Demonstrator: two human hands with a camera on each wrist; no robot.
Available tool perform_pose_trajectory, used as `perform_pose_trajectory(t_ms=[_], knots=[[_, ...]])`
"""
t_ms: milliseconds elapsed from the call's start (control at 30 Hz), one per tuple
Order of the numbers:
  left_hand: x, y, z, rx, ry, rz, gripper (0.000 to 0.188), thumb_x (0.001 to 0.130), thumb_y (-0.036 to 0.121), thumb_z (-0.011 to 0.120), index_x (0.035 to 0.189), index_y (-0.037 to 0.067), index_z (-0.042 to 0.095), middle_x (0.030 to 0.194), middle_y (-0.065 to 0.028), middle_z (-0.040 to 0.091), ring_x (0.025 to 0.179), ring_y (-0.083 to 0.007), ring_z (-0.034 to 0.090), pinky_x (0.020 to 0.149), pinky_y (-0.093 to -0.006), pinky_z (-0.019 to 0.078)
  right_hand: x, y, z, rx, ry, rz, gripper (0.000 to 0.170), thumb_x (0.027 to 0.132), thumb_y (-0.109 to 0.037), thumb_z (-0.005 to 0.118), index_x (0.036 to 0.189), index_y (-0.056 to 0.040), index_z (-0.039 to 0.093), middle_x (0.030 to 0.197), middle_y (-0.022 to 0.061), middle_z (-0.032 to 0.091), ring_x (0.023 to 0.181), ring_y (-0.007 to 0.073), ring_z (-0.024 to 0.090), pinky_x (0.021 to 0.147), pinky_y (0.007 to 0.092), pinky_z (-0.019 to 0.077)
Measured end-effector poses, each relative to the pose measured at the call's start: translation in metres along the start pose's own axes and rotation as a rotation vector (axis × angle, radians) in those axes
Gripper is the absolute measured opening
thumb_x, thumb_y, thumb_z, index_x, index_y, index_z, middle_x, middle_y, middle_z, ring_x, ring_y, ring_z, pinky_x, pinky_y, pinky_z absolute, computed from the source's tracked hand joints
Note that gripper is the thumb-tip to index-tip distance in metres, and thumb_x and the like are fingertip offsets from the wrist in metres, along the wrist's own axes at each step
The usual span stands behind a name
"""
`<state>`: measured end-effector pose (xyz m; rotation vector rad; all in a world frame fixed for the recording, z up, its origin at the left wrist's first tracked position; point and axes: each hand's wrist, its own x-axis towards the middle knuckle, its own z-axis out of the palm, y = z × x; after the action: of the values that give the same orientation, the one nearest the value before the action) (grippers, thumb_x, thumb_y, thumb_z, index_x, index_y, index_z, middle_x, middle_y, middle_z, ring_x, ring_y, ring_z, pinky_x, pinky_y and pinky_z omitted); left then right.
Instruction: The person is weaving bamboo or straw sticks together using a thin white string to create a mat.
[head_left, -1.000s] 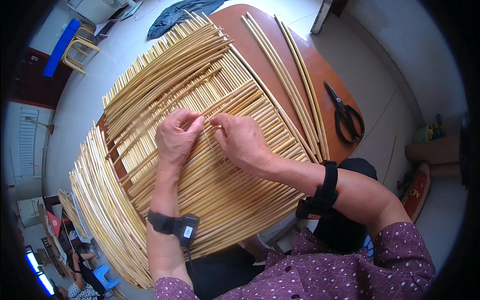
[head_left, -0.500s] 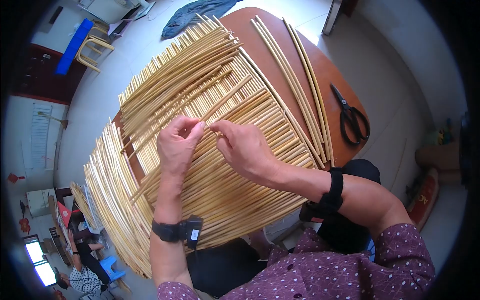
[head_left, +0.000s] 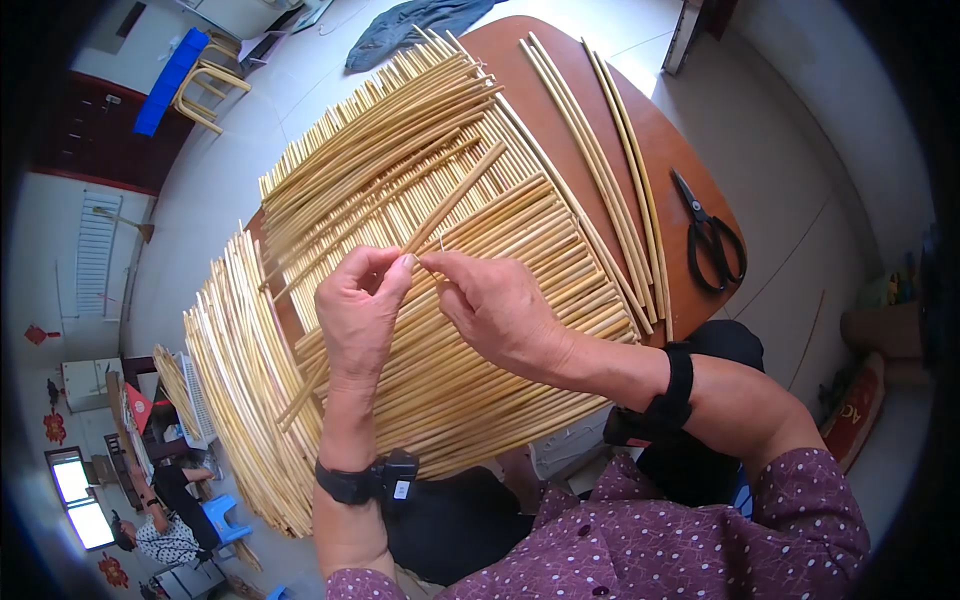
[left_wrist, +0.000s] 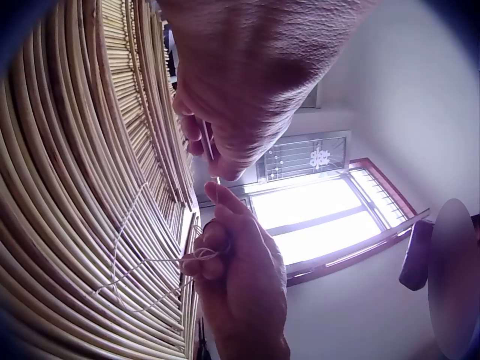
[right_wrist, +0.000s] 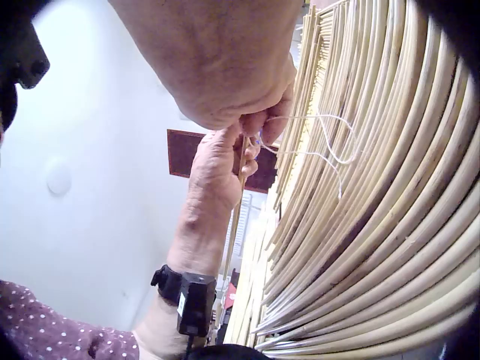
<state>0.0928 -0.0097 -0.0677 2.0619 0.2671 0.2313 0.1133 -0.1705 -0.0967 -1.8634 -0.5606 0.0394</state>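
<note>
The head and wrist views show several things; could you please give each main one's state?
Left hand: pinching the stick
Right hand: pinching the string
Stick (possibly two): slanted over laid sticks
Laid sticks: side by side
String: slack and looped
Scissors: closed, lying flat
Cloth: crumpled

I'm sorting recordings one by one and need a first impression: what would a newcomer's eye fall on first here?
Probably the broad spread of layered yellow sticks, covering much of the brown table in the head view. Just above it, the left hand pinches at least one stick and the right hand holds white thread. Black scissors also stand out, lying on the table at the right.
</note>
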Motion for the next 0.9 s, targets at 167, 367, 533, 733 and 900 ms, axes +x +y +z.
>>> perform_pose_trajectory(t_ms=[167, 367, 533, 733, 900], knots=[[-0.0014, 0.0017, -0.0009, -0.020, 0.006, 0.008, 0.010, 0.086, 0.008, 0.070, 0.092, 0.000, 0.069, 0.076, 0.0019, 0.065, 0.069, -0.0025, 0.058, 0.061, -0.0179, 0.0453, -0.0004, -0.0016, -0.0005, 0.002, -0.019, 0.005, 0.027, 0.084, 0.000, 0.057, 0.110, 0.0023, 0.062, 0.077, 0.0210, 0.064, 0.067, 0.0332, 0.065, 0.060, 0.0391, 0.0514], [-0.0016, 0.0020, -0.0024, -0.005, 0.007, 0.002, 0.010, 0.086, 0.008, 0.070, 0.093, 0.000, 0.069, 0.076, 0.0014, 0.066, 0.069, -0.0032, 0.058, 0.062, -0.0182, 0.0460, -0.0015, -0.0028, -0.0004, 0.005, -0.011, -0.008, 0.027, 0.084, 0.000, 0.056, 0.111, 0.0024, 0.062, 0.076, 0.0210, 0.063, 0.068, 0.0334, 0.065, 0.061, 0.0393, 0.0516], [-0.0023, 0.0031, -0.0036, 0.015, -0.002, 0.003, 0.009, 0.086, 0.008, 0.070, 0.092, 0.001, 0.070, 0.076, 0.0011, 0.066, 0.068, -0.0032, 0.058, 0.061, -0.0183, 0.0462, -0.0013, -0.0054, -0.0023, -0.022, -0.040, 0.007, 0.027, 0.084, -0.001, 0.056, 0.111, 0.0020, 0.062, 0.076, 0.0211, 0.063, 0.068, 0.0334, 0.065, 0.061, 0.0397, 0.0517], [-0.0022, 0.0017, -0.0038, 0.002, -0.006, 0.002, 0.008, 0.086, 0.007, 0.070, 0.092, 0.001, 0.069, 0.075, 0.0017, 0.065, 0.068, -0.0027, 0.058, 0.060, -0.0177, 0.0456, -0.0012, -0.0040, -0.0010, -0.026, -0.028, 0.007, 0.027, 0.084, -0.001, 0.056, 0.111, 0.0017, 0.062, 0.077, 0.0209, 0.064, 0.069, 0.0332, 0.066, 0.061, 0.0397, 0.0519], [-0.0028, 0.0030, -0.0035, 0.002, -0.007, -0.003, 0.008, 0.086, 0.006, 0.070, 0.092, 0.001, 0.069, 0.075, 0.0022, 0.065, 0.067, -0.0023, 0.057, 0.060, -0.0173, 0.0449, -0.0021, -0.0046, -0.0014, -0.032, -0.046, 0.027, 0.027, 0.085, -0.001, 0.057, 0.111, 0.0018, 0.062, 0.078, 0.0208, 0.064, 0.069, 0.0328, 0.066, 0.061, 0.0393, 0.0523]])
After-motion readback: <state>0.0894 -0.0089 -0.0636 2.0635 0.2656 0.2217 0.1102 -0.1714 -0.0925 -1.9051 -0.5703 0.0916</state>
